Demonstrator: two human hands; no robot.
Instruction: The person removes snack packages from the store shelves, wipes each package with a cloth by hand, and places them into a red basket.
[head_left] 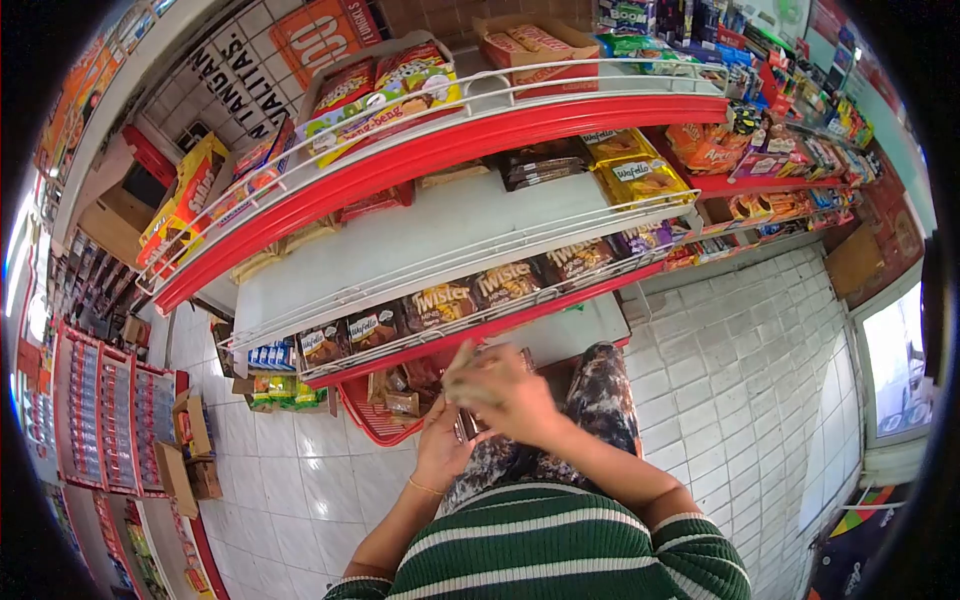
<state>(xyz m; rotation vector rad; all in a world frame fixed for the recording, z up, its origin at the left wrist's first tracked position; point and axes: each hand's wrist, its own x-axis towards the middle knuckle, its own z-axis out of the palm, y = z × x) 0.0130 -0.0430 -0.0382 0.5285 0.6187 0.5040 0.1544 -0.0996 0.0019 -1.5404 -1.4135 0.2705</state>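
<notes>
The left hand gripped a dark brown packet near the patterned trousers. The right hand was just above, blurred by motion; I could not tell whether it held something. In my judgement, the left grip had to be steady but gentle, so that the wrapper did not crumple. Beyond the hands was a red basket with small packets, below the shelf's row of Wafello packs and Twister Minis packs.
</notes>
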